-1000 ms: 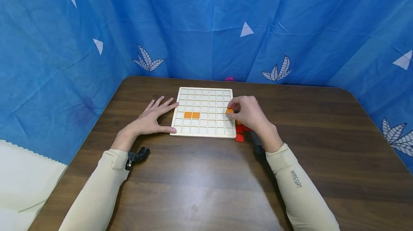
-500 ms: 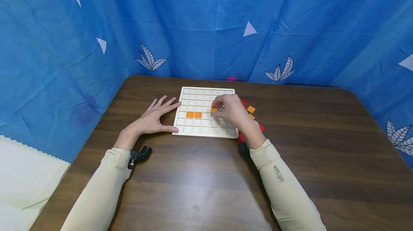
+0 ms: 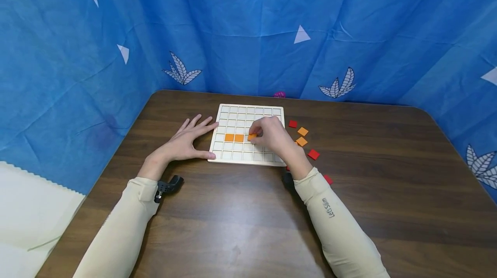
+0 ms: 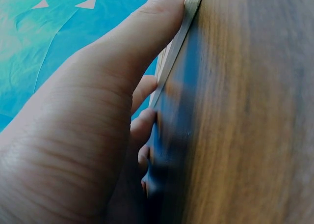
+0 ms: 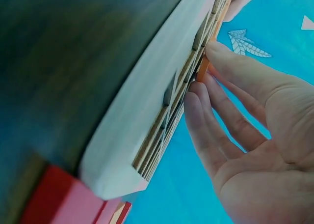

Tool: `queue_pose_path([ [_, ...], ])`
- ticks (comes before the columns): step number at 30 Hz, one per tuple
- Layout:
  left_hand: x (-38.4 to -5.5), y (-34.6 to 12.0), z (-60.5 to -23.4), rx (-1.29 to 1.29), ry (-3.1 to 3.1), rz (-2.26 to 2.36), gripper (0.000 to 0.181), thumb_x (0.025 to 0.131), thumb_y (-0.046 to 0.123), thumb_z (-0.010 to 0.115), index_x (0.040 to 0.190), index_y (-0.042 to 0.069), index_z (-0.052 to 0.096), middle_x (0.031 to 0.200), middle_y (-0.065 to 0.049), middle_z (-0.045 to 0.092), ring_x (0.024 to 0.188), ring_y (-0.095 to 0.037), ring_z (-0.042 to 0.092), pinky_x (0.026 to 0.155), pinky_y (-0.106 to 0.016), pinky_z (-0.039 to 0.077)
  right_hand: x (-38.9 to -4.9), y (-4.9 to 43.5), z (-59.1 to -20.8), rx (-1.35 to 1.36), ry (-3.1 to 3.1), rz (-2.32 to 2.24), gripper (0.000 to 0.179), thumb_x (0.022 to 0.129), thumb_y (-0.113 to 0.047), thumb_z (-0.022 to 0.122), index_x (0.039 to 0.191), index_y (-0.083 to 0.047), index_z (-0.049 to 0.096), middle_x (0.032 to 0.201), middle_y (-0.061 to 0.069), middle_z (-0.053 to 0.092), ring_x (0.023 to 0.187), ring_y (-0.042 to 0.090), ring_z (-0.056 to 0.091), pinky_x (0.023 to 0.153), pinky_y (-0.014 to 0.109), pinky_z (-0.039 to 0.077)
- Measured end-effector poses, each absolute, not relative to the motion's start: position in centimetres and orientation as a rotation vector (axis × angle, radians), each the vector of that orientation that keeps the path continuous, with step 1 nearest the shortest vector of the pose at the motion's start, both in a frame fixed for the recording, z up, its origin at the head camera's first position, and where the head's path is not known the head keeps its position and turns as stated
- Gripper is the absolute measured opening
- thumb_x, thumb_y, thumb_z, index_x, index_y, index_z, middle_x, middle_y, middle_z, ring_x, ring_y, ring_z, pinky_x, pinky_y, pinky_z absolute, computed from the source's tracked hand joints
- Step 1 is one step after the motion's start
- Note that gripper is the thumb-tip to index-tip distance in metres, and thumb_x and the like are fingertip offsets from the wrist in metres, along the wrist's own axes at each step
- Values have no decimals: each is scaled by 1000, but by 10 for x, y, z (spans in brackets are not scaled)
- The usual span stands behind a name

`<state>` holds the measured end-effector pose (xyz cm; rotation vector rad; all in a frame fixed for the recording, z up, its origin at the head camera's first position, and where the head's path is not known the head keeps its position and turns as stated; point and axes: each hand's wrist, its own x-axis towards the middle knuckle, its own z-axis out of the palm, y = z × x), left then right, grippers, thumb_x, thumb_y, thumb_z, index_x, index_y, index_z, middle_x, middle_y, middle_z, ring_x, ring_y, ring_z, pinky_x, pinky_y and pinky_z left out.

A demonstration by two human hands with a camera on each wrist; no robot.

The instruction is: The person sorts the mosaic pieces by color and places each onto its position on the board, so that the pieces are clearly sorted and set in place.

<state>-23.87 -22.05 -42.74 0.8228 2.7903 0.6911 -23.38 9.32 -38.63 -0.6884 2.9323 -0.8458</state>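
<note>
A pale grid board with square recesses lies on the table. Two orange square tiles sit side by side in one of its rows. My right hand pinches a third orange tile between thumb and fingers, just right of those two; the right wrist view shows this tile tilted at the board's surface. With fingers spread, my left hand rests at the board's left edge, its thumb on the near corner. In the left wrist view the left thumb touches the board's rim.
Right of the board lie loose orange tiles and several red tiles, some partly hidden by the right arm. The brown wooden table extends to a blue patterned curtain behind it.
My right hand has carried the orange tile leftward from the board's right edge to beside the two placed tiles. The loose tiles at right have come into view. My left hand stays put.
</note>
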Motion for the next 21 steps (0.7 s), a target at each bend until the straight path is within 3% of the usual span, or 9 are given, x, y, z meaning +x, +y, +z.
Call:
queue_pose_path([
  [21,-239,-219,-426,823,2781,711,105,81,66,82,167,32,33,177,-4,19,165,-38,-1,130,-63,-4,-227,83,-384,-769,2939,-765,18,84,-4,87,102,-8,84,95,5,79,89,21,68,87,36,58],
])
